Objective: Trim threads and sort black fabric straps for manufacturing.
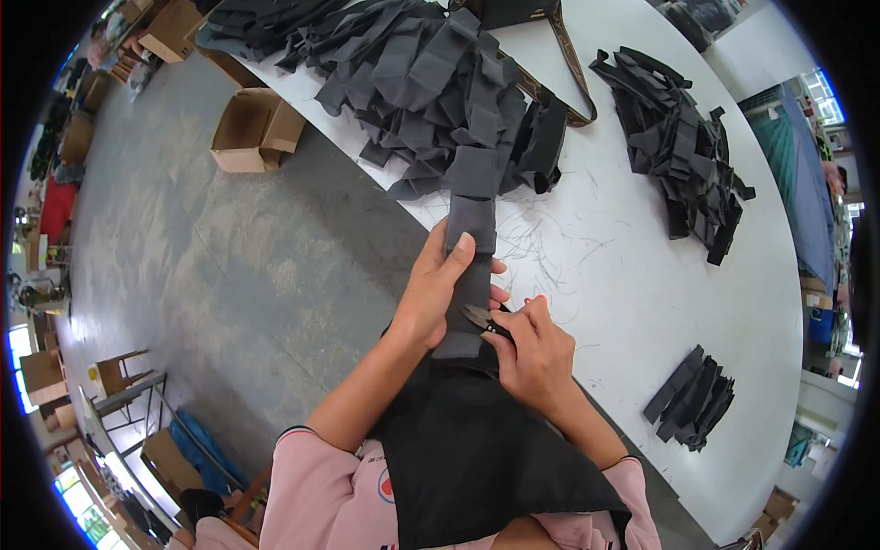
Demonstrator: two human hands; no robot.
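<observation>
Grey strip (472, 217) in L hand (433, 291); snips (478, 317), R (537, 354).

White table (632, 302), dark fabric piles (422, 82), thread scraps, bag (515, 11)

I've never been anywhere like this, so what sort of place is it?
Probably a sewing workshop: dark cloth strips are piled on a white table, the right hand holds small snips, and a cardboard box sits nearby.

The fabric strip (472, 213) is charcoal grey, same as the big pile (412, 78), and the desk (632, 302) is white. Apron (486, 458) is solid black, shirt (312, 486) is dark-trimmed pink, bag strap (566, 41) is patterned brown, cardboard box (246, 147) plain tan.
</observation>
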